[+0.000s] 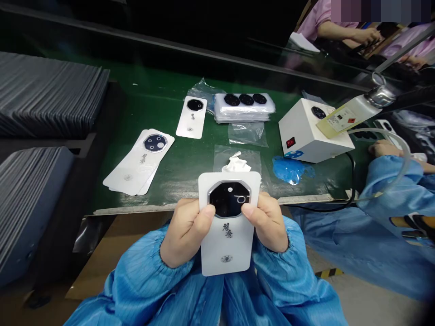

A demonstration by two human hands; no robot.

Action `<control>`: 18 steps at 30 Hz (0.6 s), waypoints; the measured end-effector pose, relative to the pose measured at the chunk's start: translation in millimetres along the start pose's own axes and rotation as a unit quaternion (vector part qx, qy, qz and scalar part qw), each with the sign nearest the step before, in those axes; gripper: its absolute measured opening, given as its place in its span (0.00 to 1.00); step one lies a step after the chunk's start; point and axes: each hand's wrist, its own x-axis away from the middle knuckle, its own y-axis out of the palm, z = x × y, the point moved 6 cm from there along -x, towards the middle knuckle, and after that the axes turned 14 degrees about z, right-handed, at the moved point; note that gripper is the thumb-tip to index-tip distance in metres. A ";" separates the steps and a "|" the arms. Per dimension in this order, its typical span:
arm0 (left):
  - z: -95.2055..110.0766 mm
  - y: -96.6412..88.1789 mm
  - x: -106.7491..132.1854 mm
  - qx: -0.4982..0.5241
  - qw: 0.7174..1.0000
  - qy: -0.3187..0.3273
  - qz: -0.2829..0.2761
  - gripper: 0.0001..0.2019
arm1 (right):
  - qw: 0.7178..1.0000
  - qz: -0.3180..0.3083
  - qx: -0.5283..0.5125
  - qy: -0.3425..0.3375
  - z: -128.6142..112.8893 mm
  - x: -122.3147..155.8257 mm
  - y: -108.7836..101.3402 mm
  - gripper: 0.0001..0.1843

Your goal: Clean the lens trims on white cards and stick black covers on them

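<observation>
Both hands hold a white phone back cover (227, 246) upright in front of my chest, just off the table's near edge. It carries a black octagonal camera lens plate (226, 199) and dark printed lettering. My left hand (186, 231) grips the left edge, its thumb on the plate's lower left corner. Opposite it, my right hand (268, 222) grips the right edge, thumb pressing the plate's lower right corner. The fingers behind the cover are hidden. Beyond its top edge lies a crumpled white cloth (237, 163) on clear film.
Left, stacked white covers (127, 170) lie near racks of grey panels (50, 95). Another cover (190, 122) lies farther back beside bagged black lens plates (244, 111). Right stand a white box (306, 131) with a pump bottle (350, 115), blue film pieces (292, 170) and a co-worker's sleeve (387, 181).
</observation>
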 end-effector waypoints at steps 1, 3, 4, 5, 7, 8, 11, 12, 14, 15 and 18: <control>-2.0 -0.8 -0.7 -0.004 1.000 0.000 0.001 0.19 | 1.000 0.000 0.003 -0.001 1.7 -1.8 -0.3 0.17; -6.1 -2.2 -1.7 -0.007 1.000 -0.003 -0.003 0.19 | 1.000 0.010 0.010 -0.007 3.6 -6.2 -2.4 0.18; -8.0 -2.3 -2.1 -0.006 1.000 -0.007 -0.009 0.19 | 1.000 0.017 0.015 -0.011 3.8 -8.3 -3.6 0.18; -9.6 -2.3 -2.6 -0.003 1.000 -0.010 -0.015 0.19 | 0.999 0.022 0.022 -0.017 3.6 -10.0 -4.4 0.19; -11.9 -2.4 -4.0 0.006 1.000 -0.014 -0.021 0.18 | 0.999 0.027 0.035 -0.030 3.0 -11.6 -4.1 0.20; -12.7 -2.8 -5.2 0.011 1.000 -0.015 -0.018 0.18 | 0.998 0.027 0.038 -0.035 3.0 -11.6 -3.0 0.21; -14.7 -4.6 -9.0 0.020 1.000 -0.017 0.000 0.18 | 0.998 0.032 0.034 -0.041 4.6 -10.2 0.9 0.21; -15.5 -5.0 -9.9 0.023 1.000 -0.017 0.003 0.19 | 0.998 0.033 0.033 -0.041 5.4 -9.8 2.2 0.22; -17.0 -5.7 -10.9 0.025 0.999 -0.018 0.004 0.20 | 0.998 0.033 0.032 -0.038 7.1 -10.0 4.2 0.22; -17.8 -5.9 -11.2 0.026 0.999 -0.020 0.003 0.20 | 0.998 0.030 0.032 -0.035 7.6 -10.7 4.9 0.21; -18.8 -4.4 -11.6 0.016 0.999 -0.023 -0.021 0.20 | 1.000 0.016 0.023 -0.010 9.1 -14.4 5.7 0.19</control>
